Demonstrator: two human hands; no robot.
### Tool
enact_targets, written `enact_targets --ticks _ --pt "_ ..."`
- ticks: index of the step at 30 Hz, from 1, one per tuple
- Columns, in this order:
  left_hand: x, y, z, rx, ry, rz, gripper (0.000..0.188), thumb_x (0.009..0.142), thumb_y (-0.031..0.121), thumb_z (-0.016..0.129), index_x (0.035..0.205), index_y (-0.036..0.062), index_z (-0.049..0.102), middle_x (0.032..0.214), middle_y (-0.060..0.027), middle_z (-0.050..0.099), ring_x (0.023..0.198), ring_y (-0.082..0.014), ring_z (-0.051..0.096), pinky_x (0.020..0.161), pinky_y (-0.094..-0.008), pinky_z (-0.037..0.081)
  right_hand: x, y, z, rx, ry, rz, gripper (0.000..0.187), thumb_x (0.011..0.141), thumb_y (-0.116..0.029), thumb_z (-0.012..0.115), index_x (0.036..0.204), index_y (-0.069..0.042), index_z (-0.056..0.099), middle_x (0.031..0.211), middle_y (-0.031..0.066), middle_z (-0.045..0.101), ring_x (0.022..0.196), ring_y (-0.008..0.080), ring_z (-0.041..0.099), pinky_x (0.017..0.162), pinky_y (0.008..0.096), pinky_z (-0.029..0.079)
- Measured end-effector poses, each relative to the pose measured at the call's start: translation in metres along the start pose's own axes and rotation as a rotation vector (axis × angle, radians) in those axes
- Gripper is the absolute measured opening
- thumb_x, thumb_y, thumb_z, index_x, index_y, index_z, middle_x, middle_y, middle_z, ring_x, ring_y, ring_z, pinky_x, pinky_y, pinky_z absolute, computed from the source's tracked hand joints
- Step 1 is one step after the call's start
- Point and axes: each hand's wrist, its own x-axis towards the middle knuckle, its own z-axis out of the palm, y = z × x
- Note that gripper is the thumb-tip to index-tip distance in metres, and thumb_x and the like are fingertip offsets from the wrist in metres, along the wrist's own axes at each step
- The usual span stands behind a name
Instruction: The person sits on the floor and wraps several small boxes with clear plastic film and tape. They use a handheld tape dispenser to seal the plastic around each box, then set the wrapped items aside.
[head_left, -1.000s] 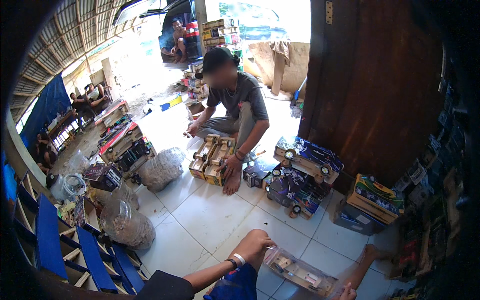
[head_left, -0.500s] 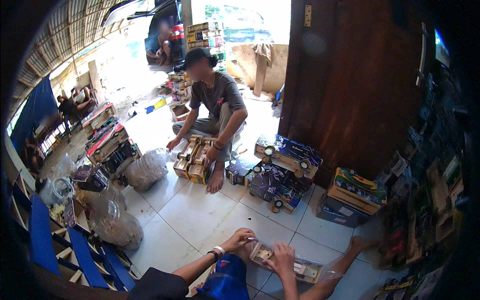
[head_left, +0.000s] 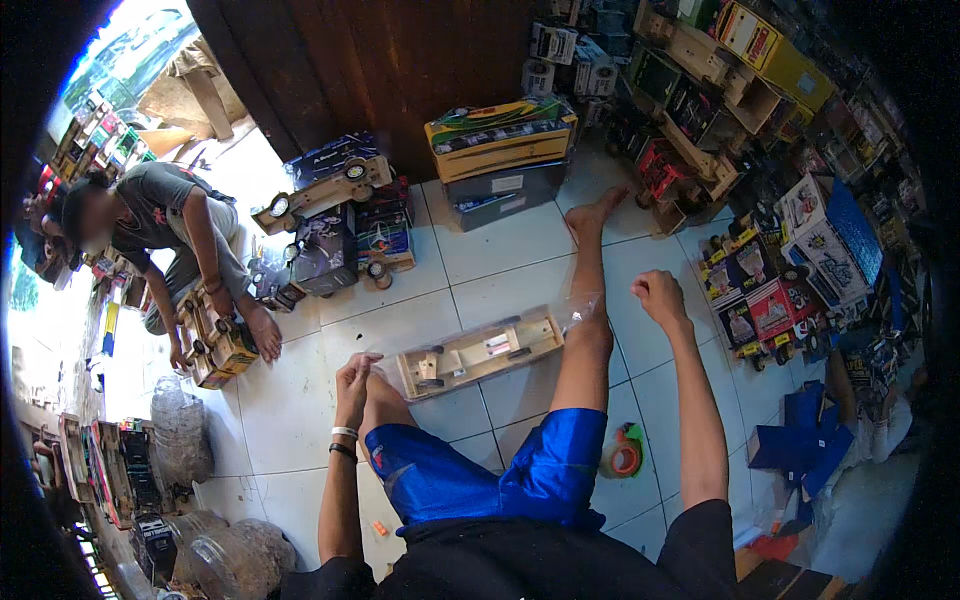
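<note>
A wooden toy truck (head_left: 470, 362) lies on its side or back, small black wheels showing, inside a loose clear plastic wrap (head_left: 580, 312). It spans the space between my two legs. By its left end is my left hand (head_left: 352, 385), fingers bunched together close to the plastic; what they pinch, if anything, is too small to make out. My right hand (head_left: 660, 298) is up beyond my right knee, apart from the truck, its fingers curled closed. Whatever it may hold is hidden. A roll of tape (head_left: 625, 455) in orange and green rests on the floor by my right thigh.
To the left, another person (head_left: 170, 220) squats, hands on wooden toy trucks (head_left: 215, 340). Boxed toys (head_left: 505, 160) stand by the dark door. Stacks of colourful toy trucks (head_left: 765, 290) line the right side. Filled plastic sacks (head_left: 240, 550) sit at lower left.
My view has swung to the right and downward. My right hand has left the wrapped truck and moved out to the right; my left hand stays near its left end.
</note>
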Motion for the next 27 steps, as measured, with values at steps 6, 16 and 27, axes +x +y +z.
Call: enact_targets --ticks 6,16,27 --pt "0.001 0.009 0.008 0.037 0.067 0.048 0.032 0.112 0.026 0.062 0.115 -0.0021 0.077 0.109 -0.0066 0.076 0.106 -0.0146 0.066 0.099 -0.0308 0.049 -0.002 -0.188 0.092 0.193 0.228 -0.581 0.064 0.074 -0.035 0.093 0.128 -0.008 0.071 0.141 0.0194 0.064 0.136 0.0392 0.056 0.110 0.0522 0.046" --pt "-0.029 0.006 0.018 -0.093 0.254 0.013 0.030 0.108 0.016 0.068 0.131 -0.0019 0.072 0.108 -0.0077 0.078 0.096 -0.0139 0.071 0.088 -0.0273 0.054 0.042 -0.111 0.108 0.160 -0.642 -0.330 0.019 0.084 -0.027 0.083 0.094 -0.011 0.085 0.084 0.0126 0.079 0.075 0.0245 0.075 0.071 0.0404 0.056" --pt "-0.016 -0.012 0.030 -0.191 0.637 -0.214 0.018 0.096 0.004 0.065 0.108 -0.0062 0.073 0.074 0.0022 0.061 0.063 -0.0079 0.055 0.066 -0.0252 0.055 0.024 -0.184 0.081 0.024 0.278 -0.157 0.026 0.087 -0.011 0.076 0.112 -0.004 0.077 0.106 0.0154 0.075 0.109 0.0375 0.068 0.103 0.0514 0.048"
